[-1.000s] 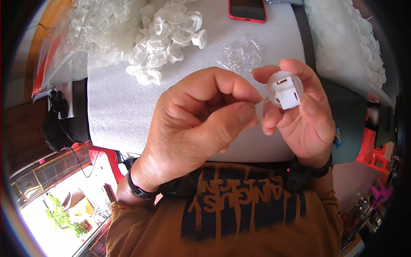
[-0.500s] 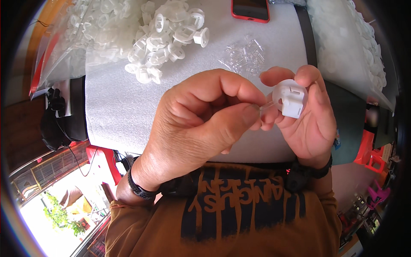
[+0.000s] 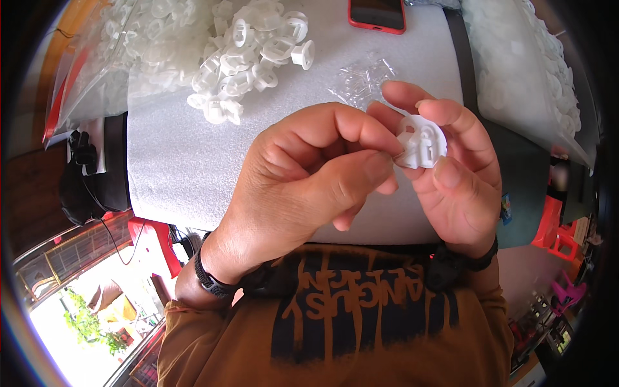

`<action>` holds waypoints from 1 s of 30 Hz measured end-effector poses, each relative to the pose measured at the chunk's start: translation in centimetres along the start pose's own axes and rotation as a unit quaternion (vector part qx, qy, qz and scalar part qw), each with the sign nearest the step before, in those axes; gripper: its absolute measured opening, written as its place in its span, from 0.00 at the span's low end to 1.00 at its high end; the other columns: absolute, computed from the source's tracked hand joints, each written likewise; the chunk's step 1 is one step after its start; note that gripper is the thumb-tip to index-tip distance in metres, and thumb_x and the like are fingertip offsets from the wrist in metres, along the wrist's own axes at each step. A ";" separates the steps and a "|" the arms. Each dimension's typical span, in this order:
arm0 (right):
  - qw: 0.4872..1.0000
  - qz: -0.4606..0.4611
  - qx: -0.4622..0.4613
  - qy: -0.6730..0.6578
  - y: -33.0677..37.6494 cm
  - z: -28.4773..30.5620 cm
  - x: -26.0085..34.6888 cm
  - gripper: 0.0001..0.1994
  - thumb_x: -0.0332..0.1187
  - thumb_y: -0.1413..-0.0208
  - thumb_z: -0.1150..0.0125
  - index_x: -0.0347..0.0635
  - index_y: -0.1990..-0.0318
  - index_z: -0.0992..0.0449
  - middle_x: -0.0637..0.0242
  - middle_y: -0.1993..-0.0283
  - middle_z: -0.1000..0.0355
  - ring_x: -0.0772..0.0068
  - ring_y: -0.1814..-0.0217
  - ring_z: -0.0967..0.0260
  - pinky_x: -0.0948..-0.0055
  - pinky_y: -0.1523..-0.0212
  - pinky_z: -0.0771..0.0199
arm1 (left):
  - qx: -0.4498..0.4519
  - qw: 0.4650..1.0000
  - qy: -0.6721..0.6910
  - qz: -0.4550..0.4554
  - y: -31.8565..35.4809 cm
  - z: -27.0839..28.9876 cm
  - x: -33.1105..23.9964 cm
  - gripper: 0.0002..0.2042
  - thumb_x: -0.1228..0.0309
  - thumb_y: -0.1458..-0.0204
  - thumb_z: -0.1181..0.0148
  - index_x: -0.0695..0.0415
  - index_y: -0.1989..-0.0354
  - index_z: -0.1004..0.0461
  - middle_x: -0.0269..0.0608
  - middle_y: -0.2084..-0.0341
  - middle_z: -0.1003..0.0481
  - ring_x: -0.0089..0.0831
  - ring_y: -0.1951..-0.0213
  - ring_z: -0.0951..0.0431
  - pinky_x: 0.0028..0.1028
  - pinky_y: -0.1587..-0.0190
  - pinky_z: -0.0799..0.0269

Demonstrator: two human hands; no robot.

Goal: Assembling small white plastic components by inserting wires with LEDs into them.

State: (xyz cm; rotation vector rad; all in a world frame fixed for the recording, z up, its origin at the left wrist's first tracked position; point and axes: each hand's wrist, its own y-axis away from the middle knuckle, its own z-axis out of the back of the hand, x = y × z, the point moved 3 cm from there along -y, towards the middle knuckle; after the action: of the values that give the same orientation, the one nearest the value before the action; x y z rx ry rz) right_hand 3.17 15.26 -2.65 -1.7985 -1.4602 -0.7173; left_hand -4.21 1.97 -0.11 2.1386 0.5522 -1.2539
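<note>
My right hand (image 3: 465, 187) holds a small round white plastic part (image 3: 427, 151) between thumb and fingers, its moulded inner side with slots and ridges turned to view. My left hand (image 3: 303, 174) is closed in a pinch at that part's left edge, thumb against forefinger. The thin clear plastic pin in this pinch is now mostly hidden by the fingertips and the white part. Just beyond my hands lies a small heap of clear plastic pins (image 3: 362, 80). Farther left is a loose pile of similar white plastic parts (image 3: 248, 61).
All this rests on a white foam-covered table (image 3: 174, 155). A clear bag of white parts (image 3: 155, 45) stands at the far left, another bag (image 3: 516, 71) at the far right. A red-cased phone (image 3: 377, 14) lies at the far edge.
My right hand has turned the white part, so its ridged inside shows, and shifted it slightly left. Its thumb now presses the part's near edge. The pin has met the white part.
</note>
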 end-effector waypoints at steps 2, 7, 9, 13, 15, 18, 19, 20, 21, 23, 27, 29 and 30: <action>1.000 -0.001 0.001 0.008 0.0 0.0 -0.2 0.22 0.30 0.48 0.50 0.39 0.45 0.42 0.47 0.38 0.52 0.50 0.36 0.51 0.57 0.41 0.44 | 0.017 1.000 0.002 -0.009 -0.2 0.2 0.1 0.05 0.79 0.52 0.52 0.62 0.67 0.31 0.43 0.78 0.27 0.18 0.87 0.38 0.15 0.85 0.43; 1.000 0.008 0.020 0.013 -0.1 0.2 -0.6 0.20 0.30 0.49 0.48 0.44 0.47 0.39 0.48 0.39 0.49 0.55 0.39 0.46 0.60 0.42 0.43 | 0.000 0.999 0.022 -0.039 -0.3 -0.1 0.5 0.05 0.78 0.52 0.52 0.63 0.67 0.31 0.43 0.78 0.28 0.24 0.81 0.31 0.20 0.79 0.34; 0.999 0.010 0.019 0.024 -0.1 0.2 -0.6 0.20 0.31 0.50 0.47 0.44 0.47 0.38 0.48 0.39 0.48 0.57 0.40 0.45 0.61 0.43 0.42 | -0.019 0.998 0.033 -0.050 -0.3 0.0 0.5 0.05 0.78 0.52 0.52 0.63 0.67 0.32 0.42 0.79 0.28 0.26 0.79 0.28 0.22 0.76 0.31; 0.998 -0.043 -0.033 0.026 0.1 -0.2 -0.3 0.20 0.32 0.50 0.46 0.44 0.48 0.38 0.49 0.40 0.47 0.61 0.43 0.41 0.65 0.47 0.39 | 0.005 0.998 0.032 -0.045 -0.5 0.4 0.7 0.05 0.78 0.52 0.52 0.63 0.67 0.32 0.42 0.79 0.28 0.29 0.77 0.26 0.27 0.71 0.29; 0.999 -0.037 -0.002 0.038 0.0 0.1 -0.2 0.20 0.33 0.50 0.46 0.44 0.48 0.38 0.48 0.40 0.47 0.62 0.44 0.40 0.66 0.49 0.37 | 0.008 0.999 0.031 -0.043 -0.5 0.5 0.8 0.05 0.78 0.52 0.52 0.62 0.67 0.32 0.42 0.79 0.28 0.30 0.77 0.26 0.28 0.70 0.29; 0.998 -0.045 0.018 0.042 0.3 0.3 0.1 0.18 0.34 0.49 0.47 0.45 0.49 0.37 0.47 0.40 0.47 0.63 0.47 0.38 0.69 0.53 0.35 | 0.006 0.998 0.041 -0.049 -0.6 0.5 0.8 0.05 0.78 0.52 0.53 0.62 0.67 0.32 0.41 0.79 0.28 0.30 0.76 0.26 0.28 0.70 0.29; 0.998 -0.060 0.007 0.033 0.4 0.4 0.0 0.17 0.34 0.48 0.47 0.45 0.50 0.37 0.46 0.40 0.46 0.63 0.48 0.37 0.70 0.55 0.35 | 0.006 0.998 0.053 -0.045 -0.7 0.5 0.7 0.05 0.78 0.52 0.52 0.62 0.67 0.32 0.41 0.79 0.28 0.30 0.76 0.26 0.28 0.70 0.29; 0.998 -0.060 0.006 0.033 0.3 0.3 -0.1 0.17 0.34 0.48 0.47 0.45 0.50 0.37 0.46 0.40 0.46 0.63 0.48 0.37 0.70 0.55 0.35 | 0.007 0.997 0.065 -0.041 -0.7 0.5 0.7 0.05 0.78 0.52 0.52 0.62 0.67 0.32 0.41 0.79 0.28 0.30 0.76 0.26 0.28 0.70 0.29; 0.998 -0.057 -0.007 0.015 0.2 0.1 -0.3 0.17 0.34 0.48 0.47 0.45 0.50 0.36 0.45 0.41 0.46 0.62 0.48 0.37 0.70 0.55 0.35 | 0.007 0.997 0.065 -0.041 -0.7 0.5 0.7 0.05 0.78 0.52 0.52 0.62 0.67 0.32 0.41 0.79 0.28 0.30 0.76 0.26 0.28 0.70 0.29; 0.998 -0.054 -0.020 -0.003 0.2 0.1 -0.4 0.16 0.34 0.47 0.48 0.45 0.50 0.36 0.44 0.41 0.46 0.62 0.48 0.37 0.70 0.54 0.35 | 0.006 0.997 0.051 -0.053 -0.7 0.4 0.8 0.05 0.78 0.52 0.52 0.62 0.67 0.31 0.41 0.78 0.28 0.30 0.77 0.26 0.28 0.70 0.29; 0.998 -0.042 -0.033 0.037 0.4 0.2 -0.4 0.16 0.34 0.47 0.48 0.45 0.50 0.37 0.43 0.43 0.43 0.62 0.48 0.37 0.68 0.52 0.36 | 0.006 0.999 0.015 -0.051 -0.5 0.2 0.7 0.05 0.78 0.52 0.52 0.63 0.67 0.31 0.41 0.78 0.28 0.30 0.77 0.26 0.27 0.71 0.29; 0.997 -0.033 -0.047 0.044 0.4 0.1 -0.4 0.17 0.34 0.48 0.48 0.44 0.49 0.37 0.44 0.44 0.42 0.62 0.48 0.37 0.68 0.52 0.36 | 0.005 0.998 0.023 -0.059 -0.6 0.1 0.7 0.05 0.78 0.52 0.52 0.63 0.67 0.31 0.41 0.78 0.28 0.29 0.77 0.27 0.26 0.72 0.30; 0.997 -0.030 -0.056 0.052 0.2 0.1 -0.3 0.19 0.35 0.49 0.47 0.44 0.48 0.38 0.45 0.44 0.41 0.63 0.49 0.36 0.68 0.53 0.36 | 0.005 0.998 0.023 -0.059 -0.5 0.1 0.7 0.05 0.78 0.52 0.52 0.63 0.67 0.31 0.41 0.78 0.28 0.29 0.77 0.27 0.26 0.72 0.30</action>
State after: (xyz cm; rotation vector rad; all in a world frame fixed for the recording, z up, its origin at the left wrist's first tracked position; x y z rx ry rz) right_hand 3.36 15.14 -2.95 -1.7781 -1.4356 -0.9274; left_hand -4.29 2.32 -0.90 2.1748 0.7024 -1.2749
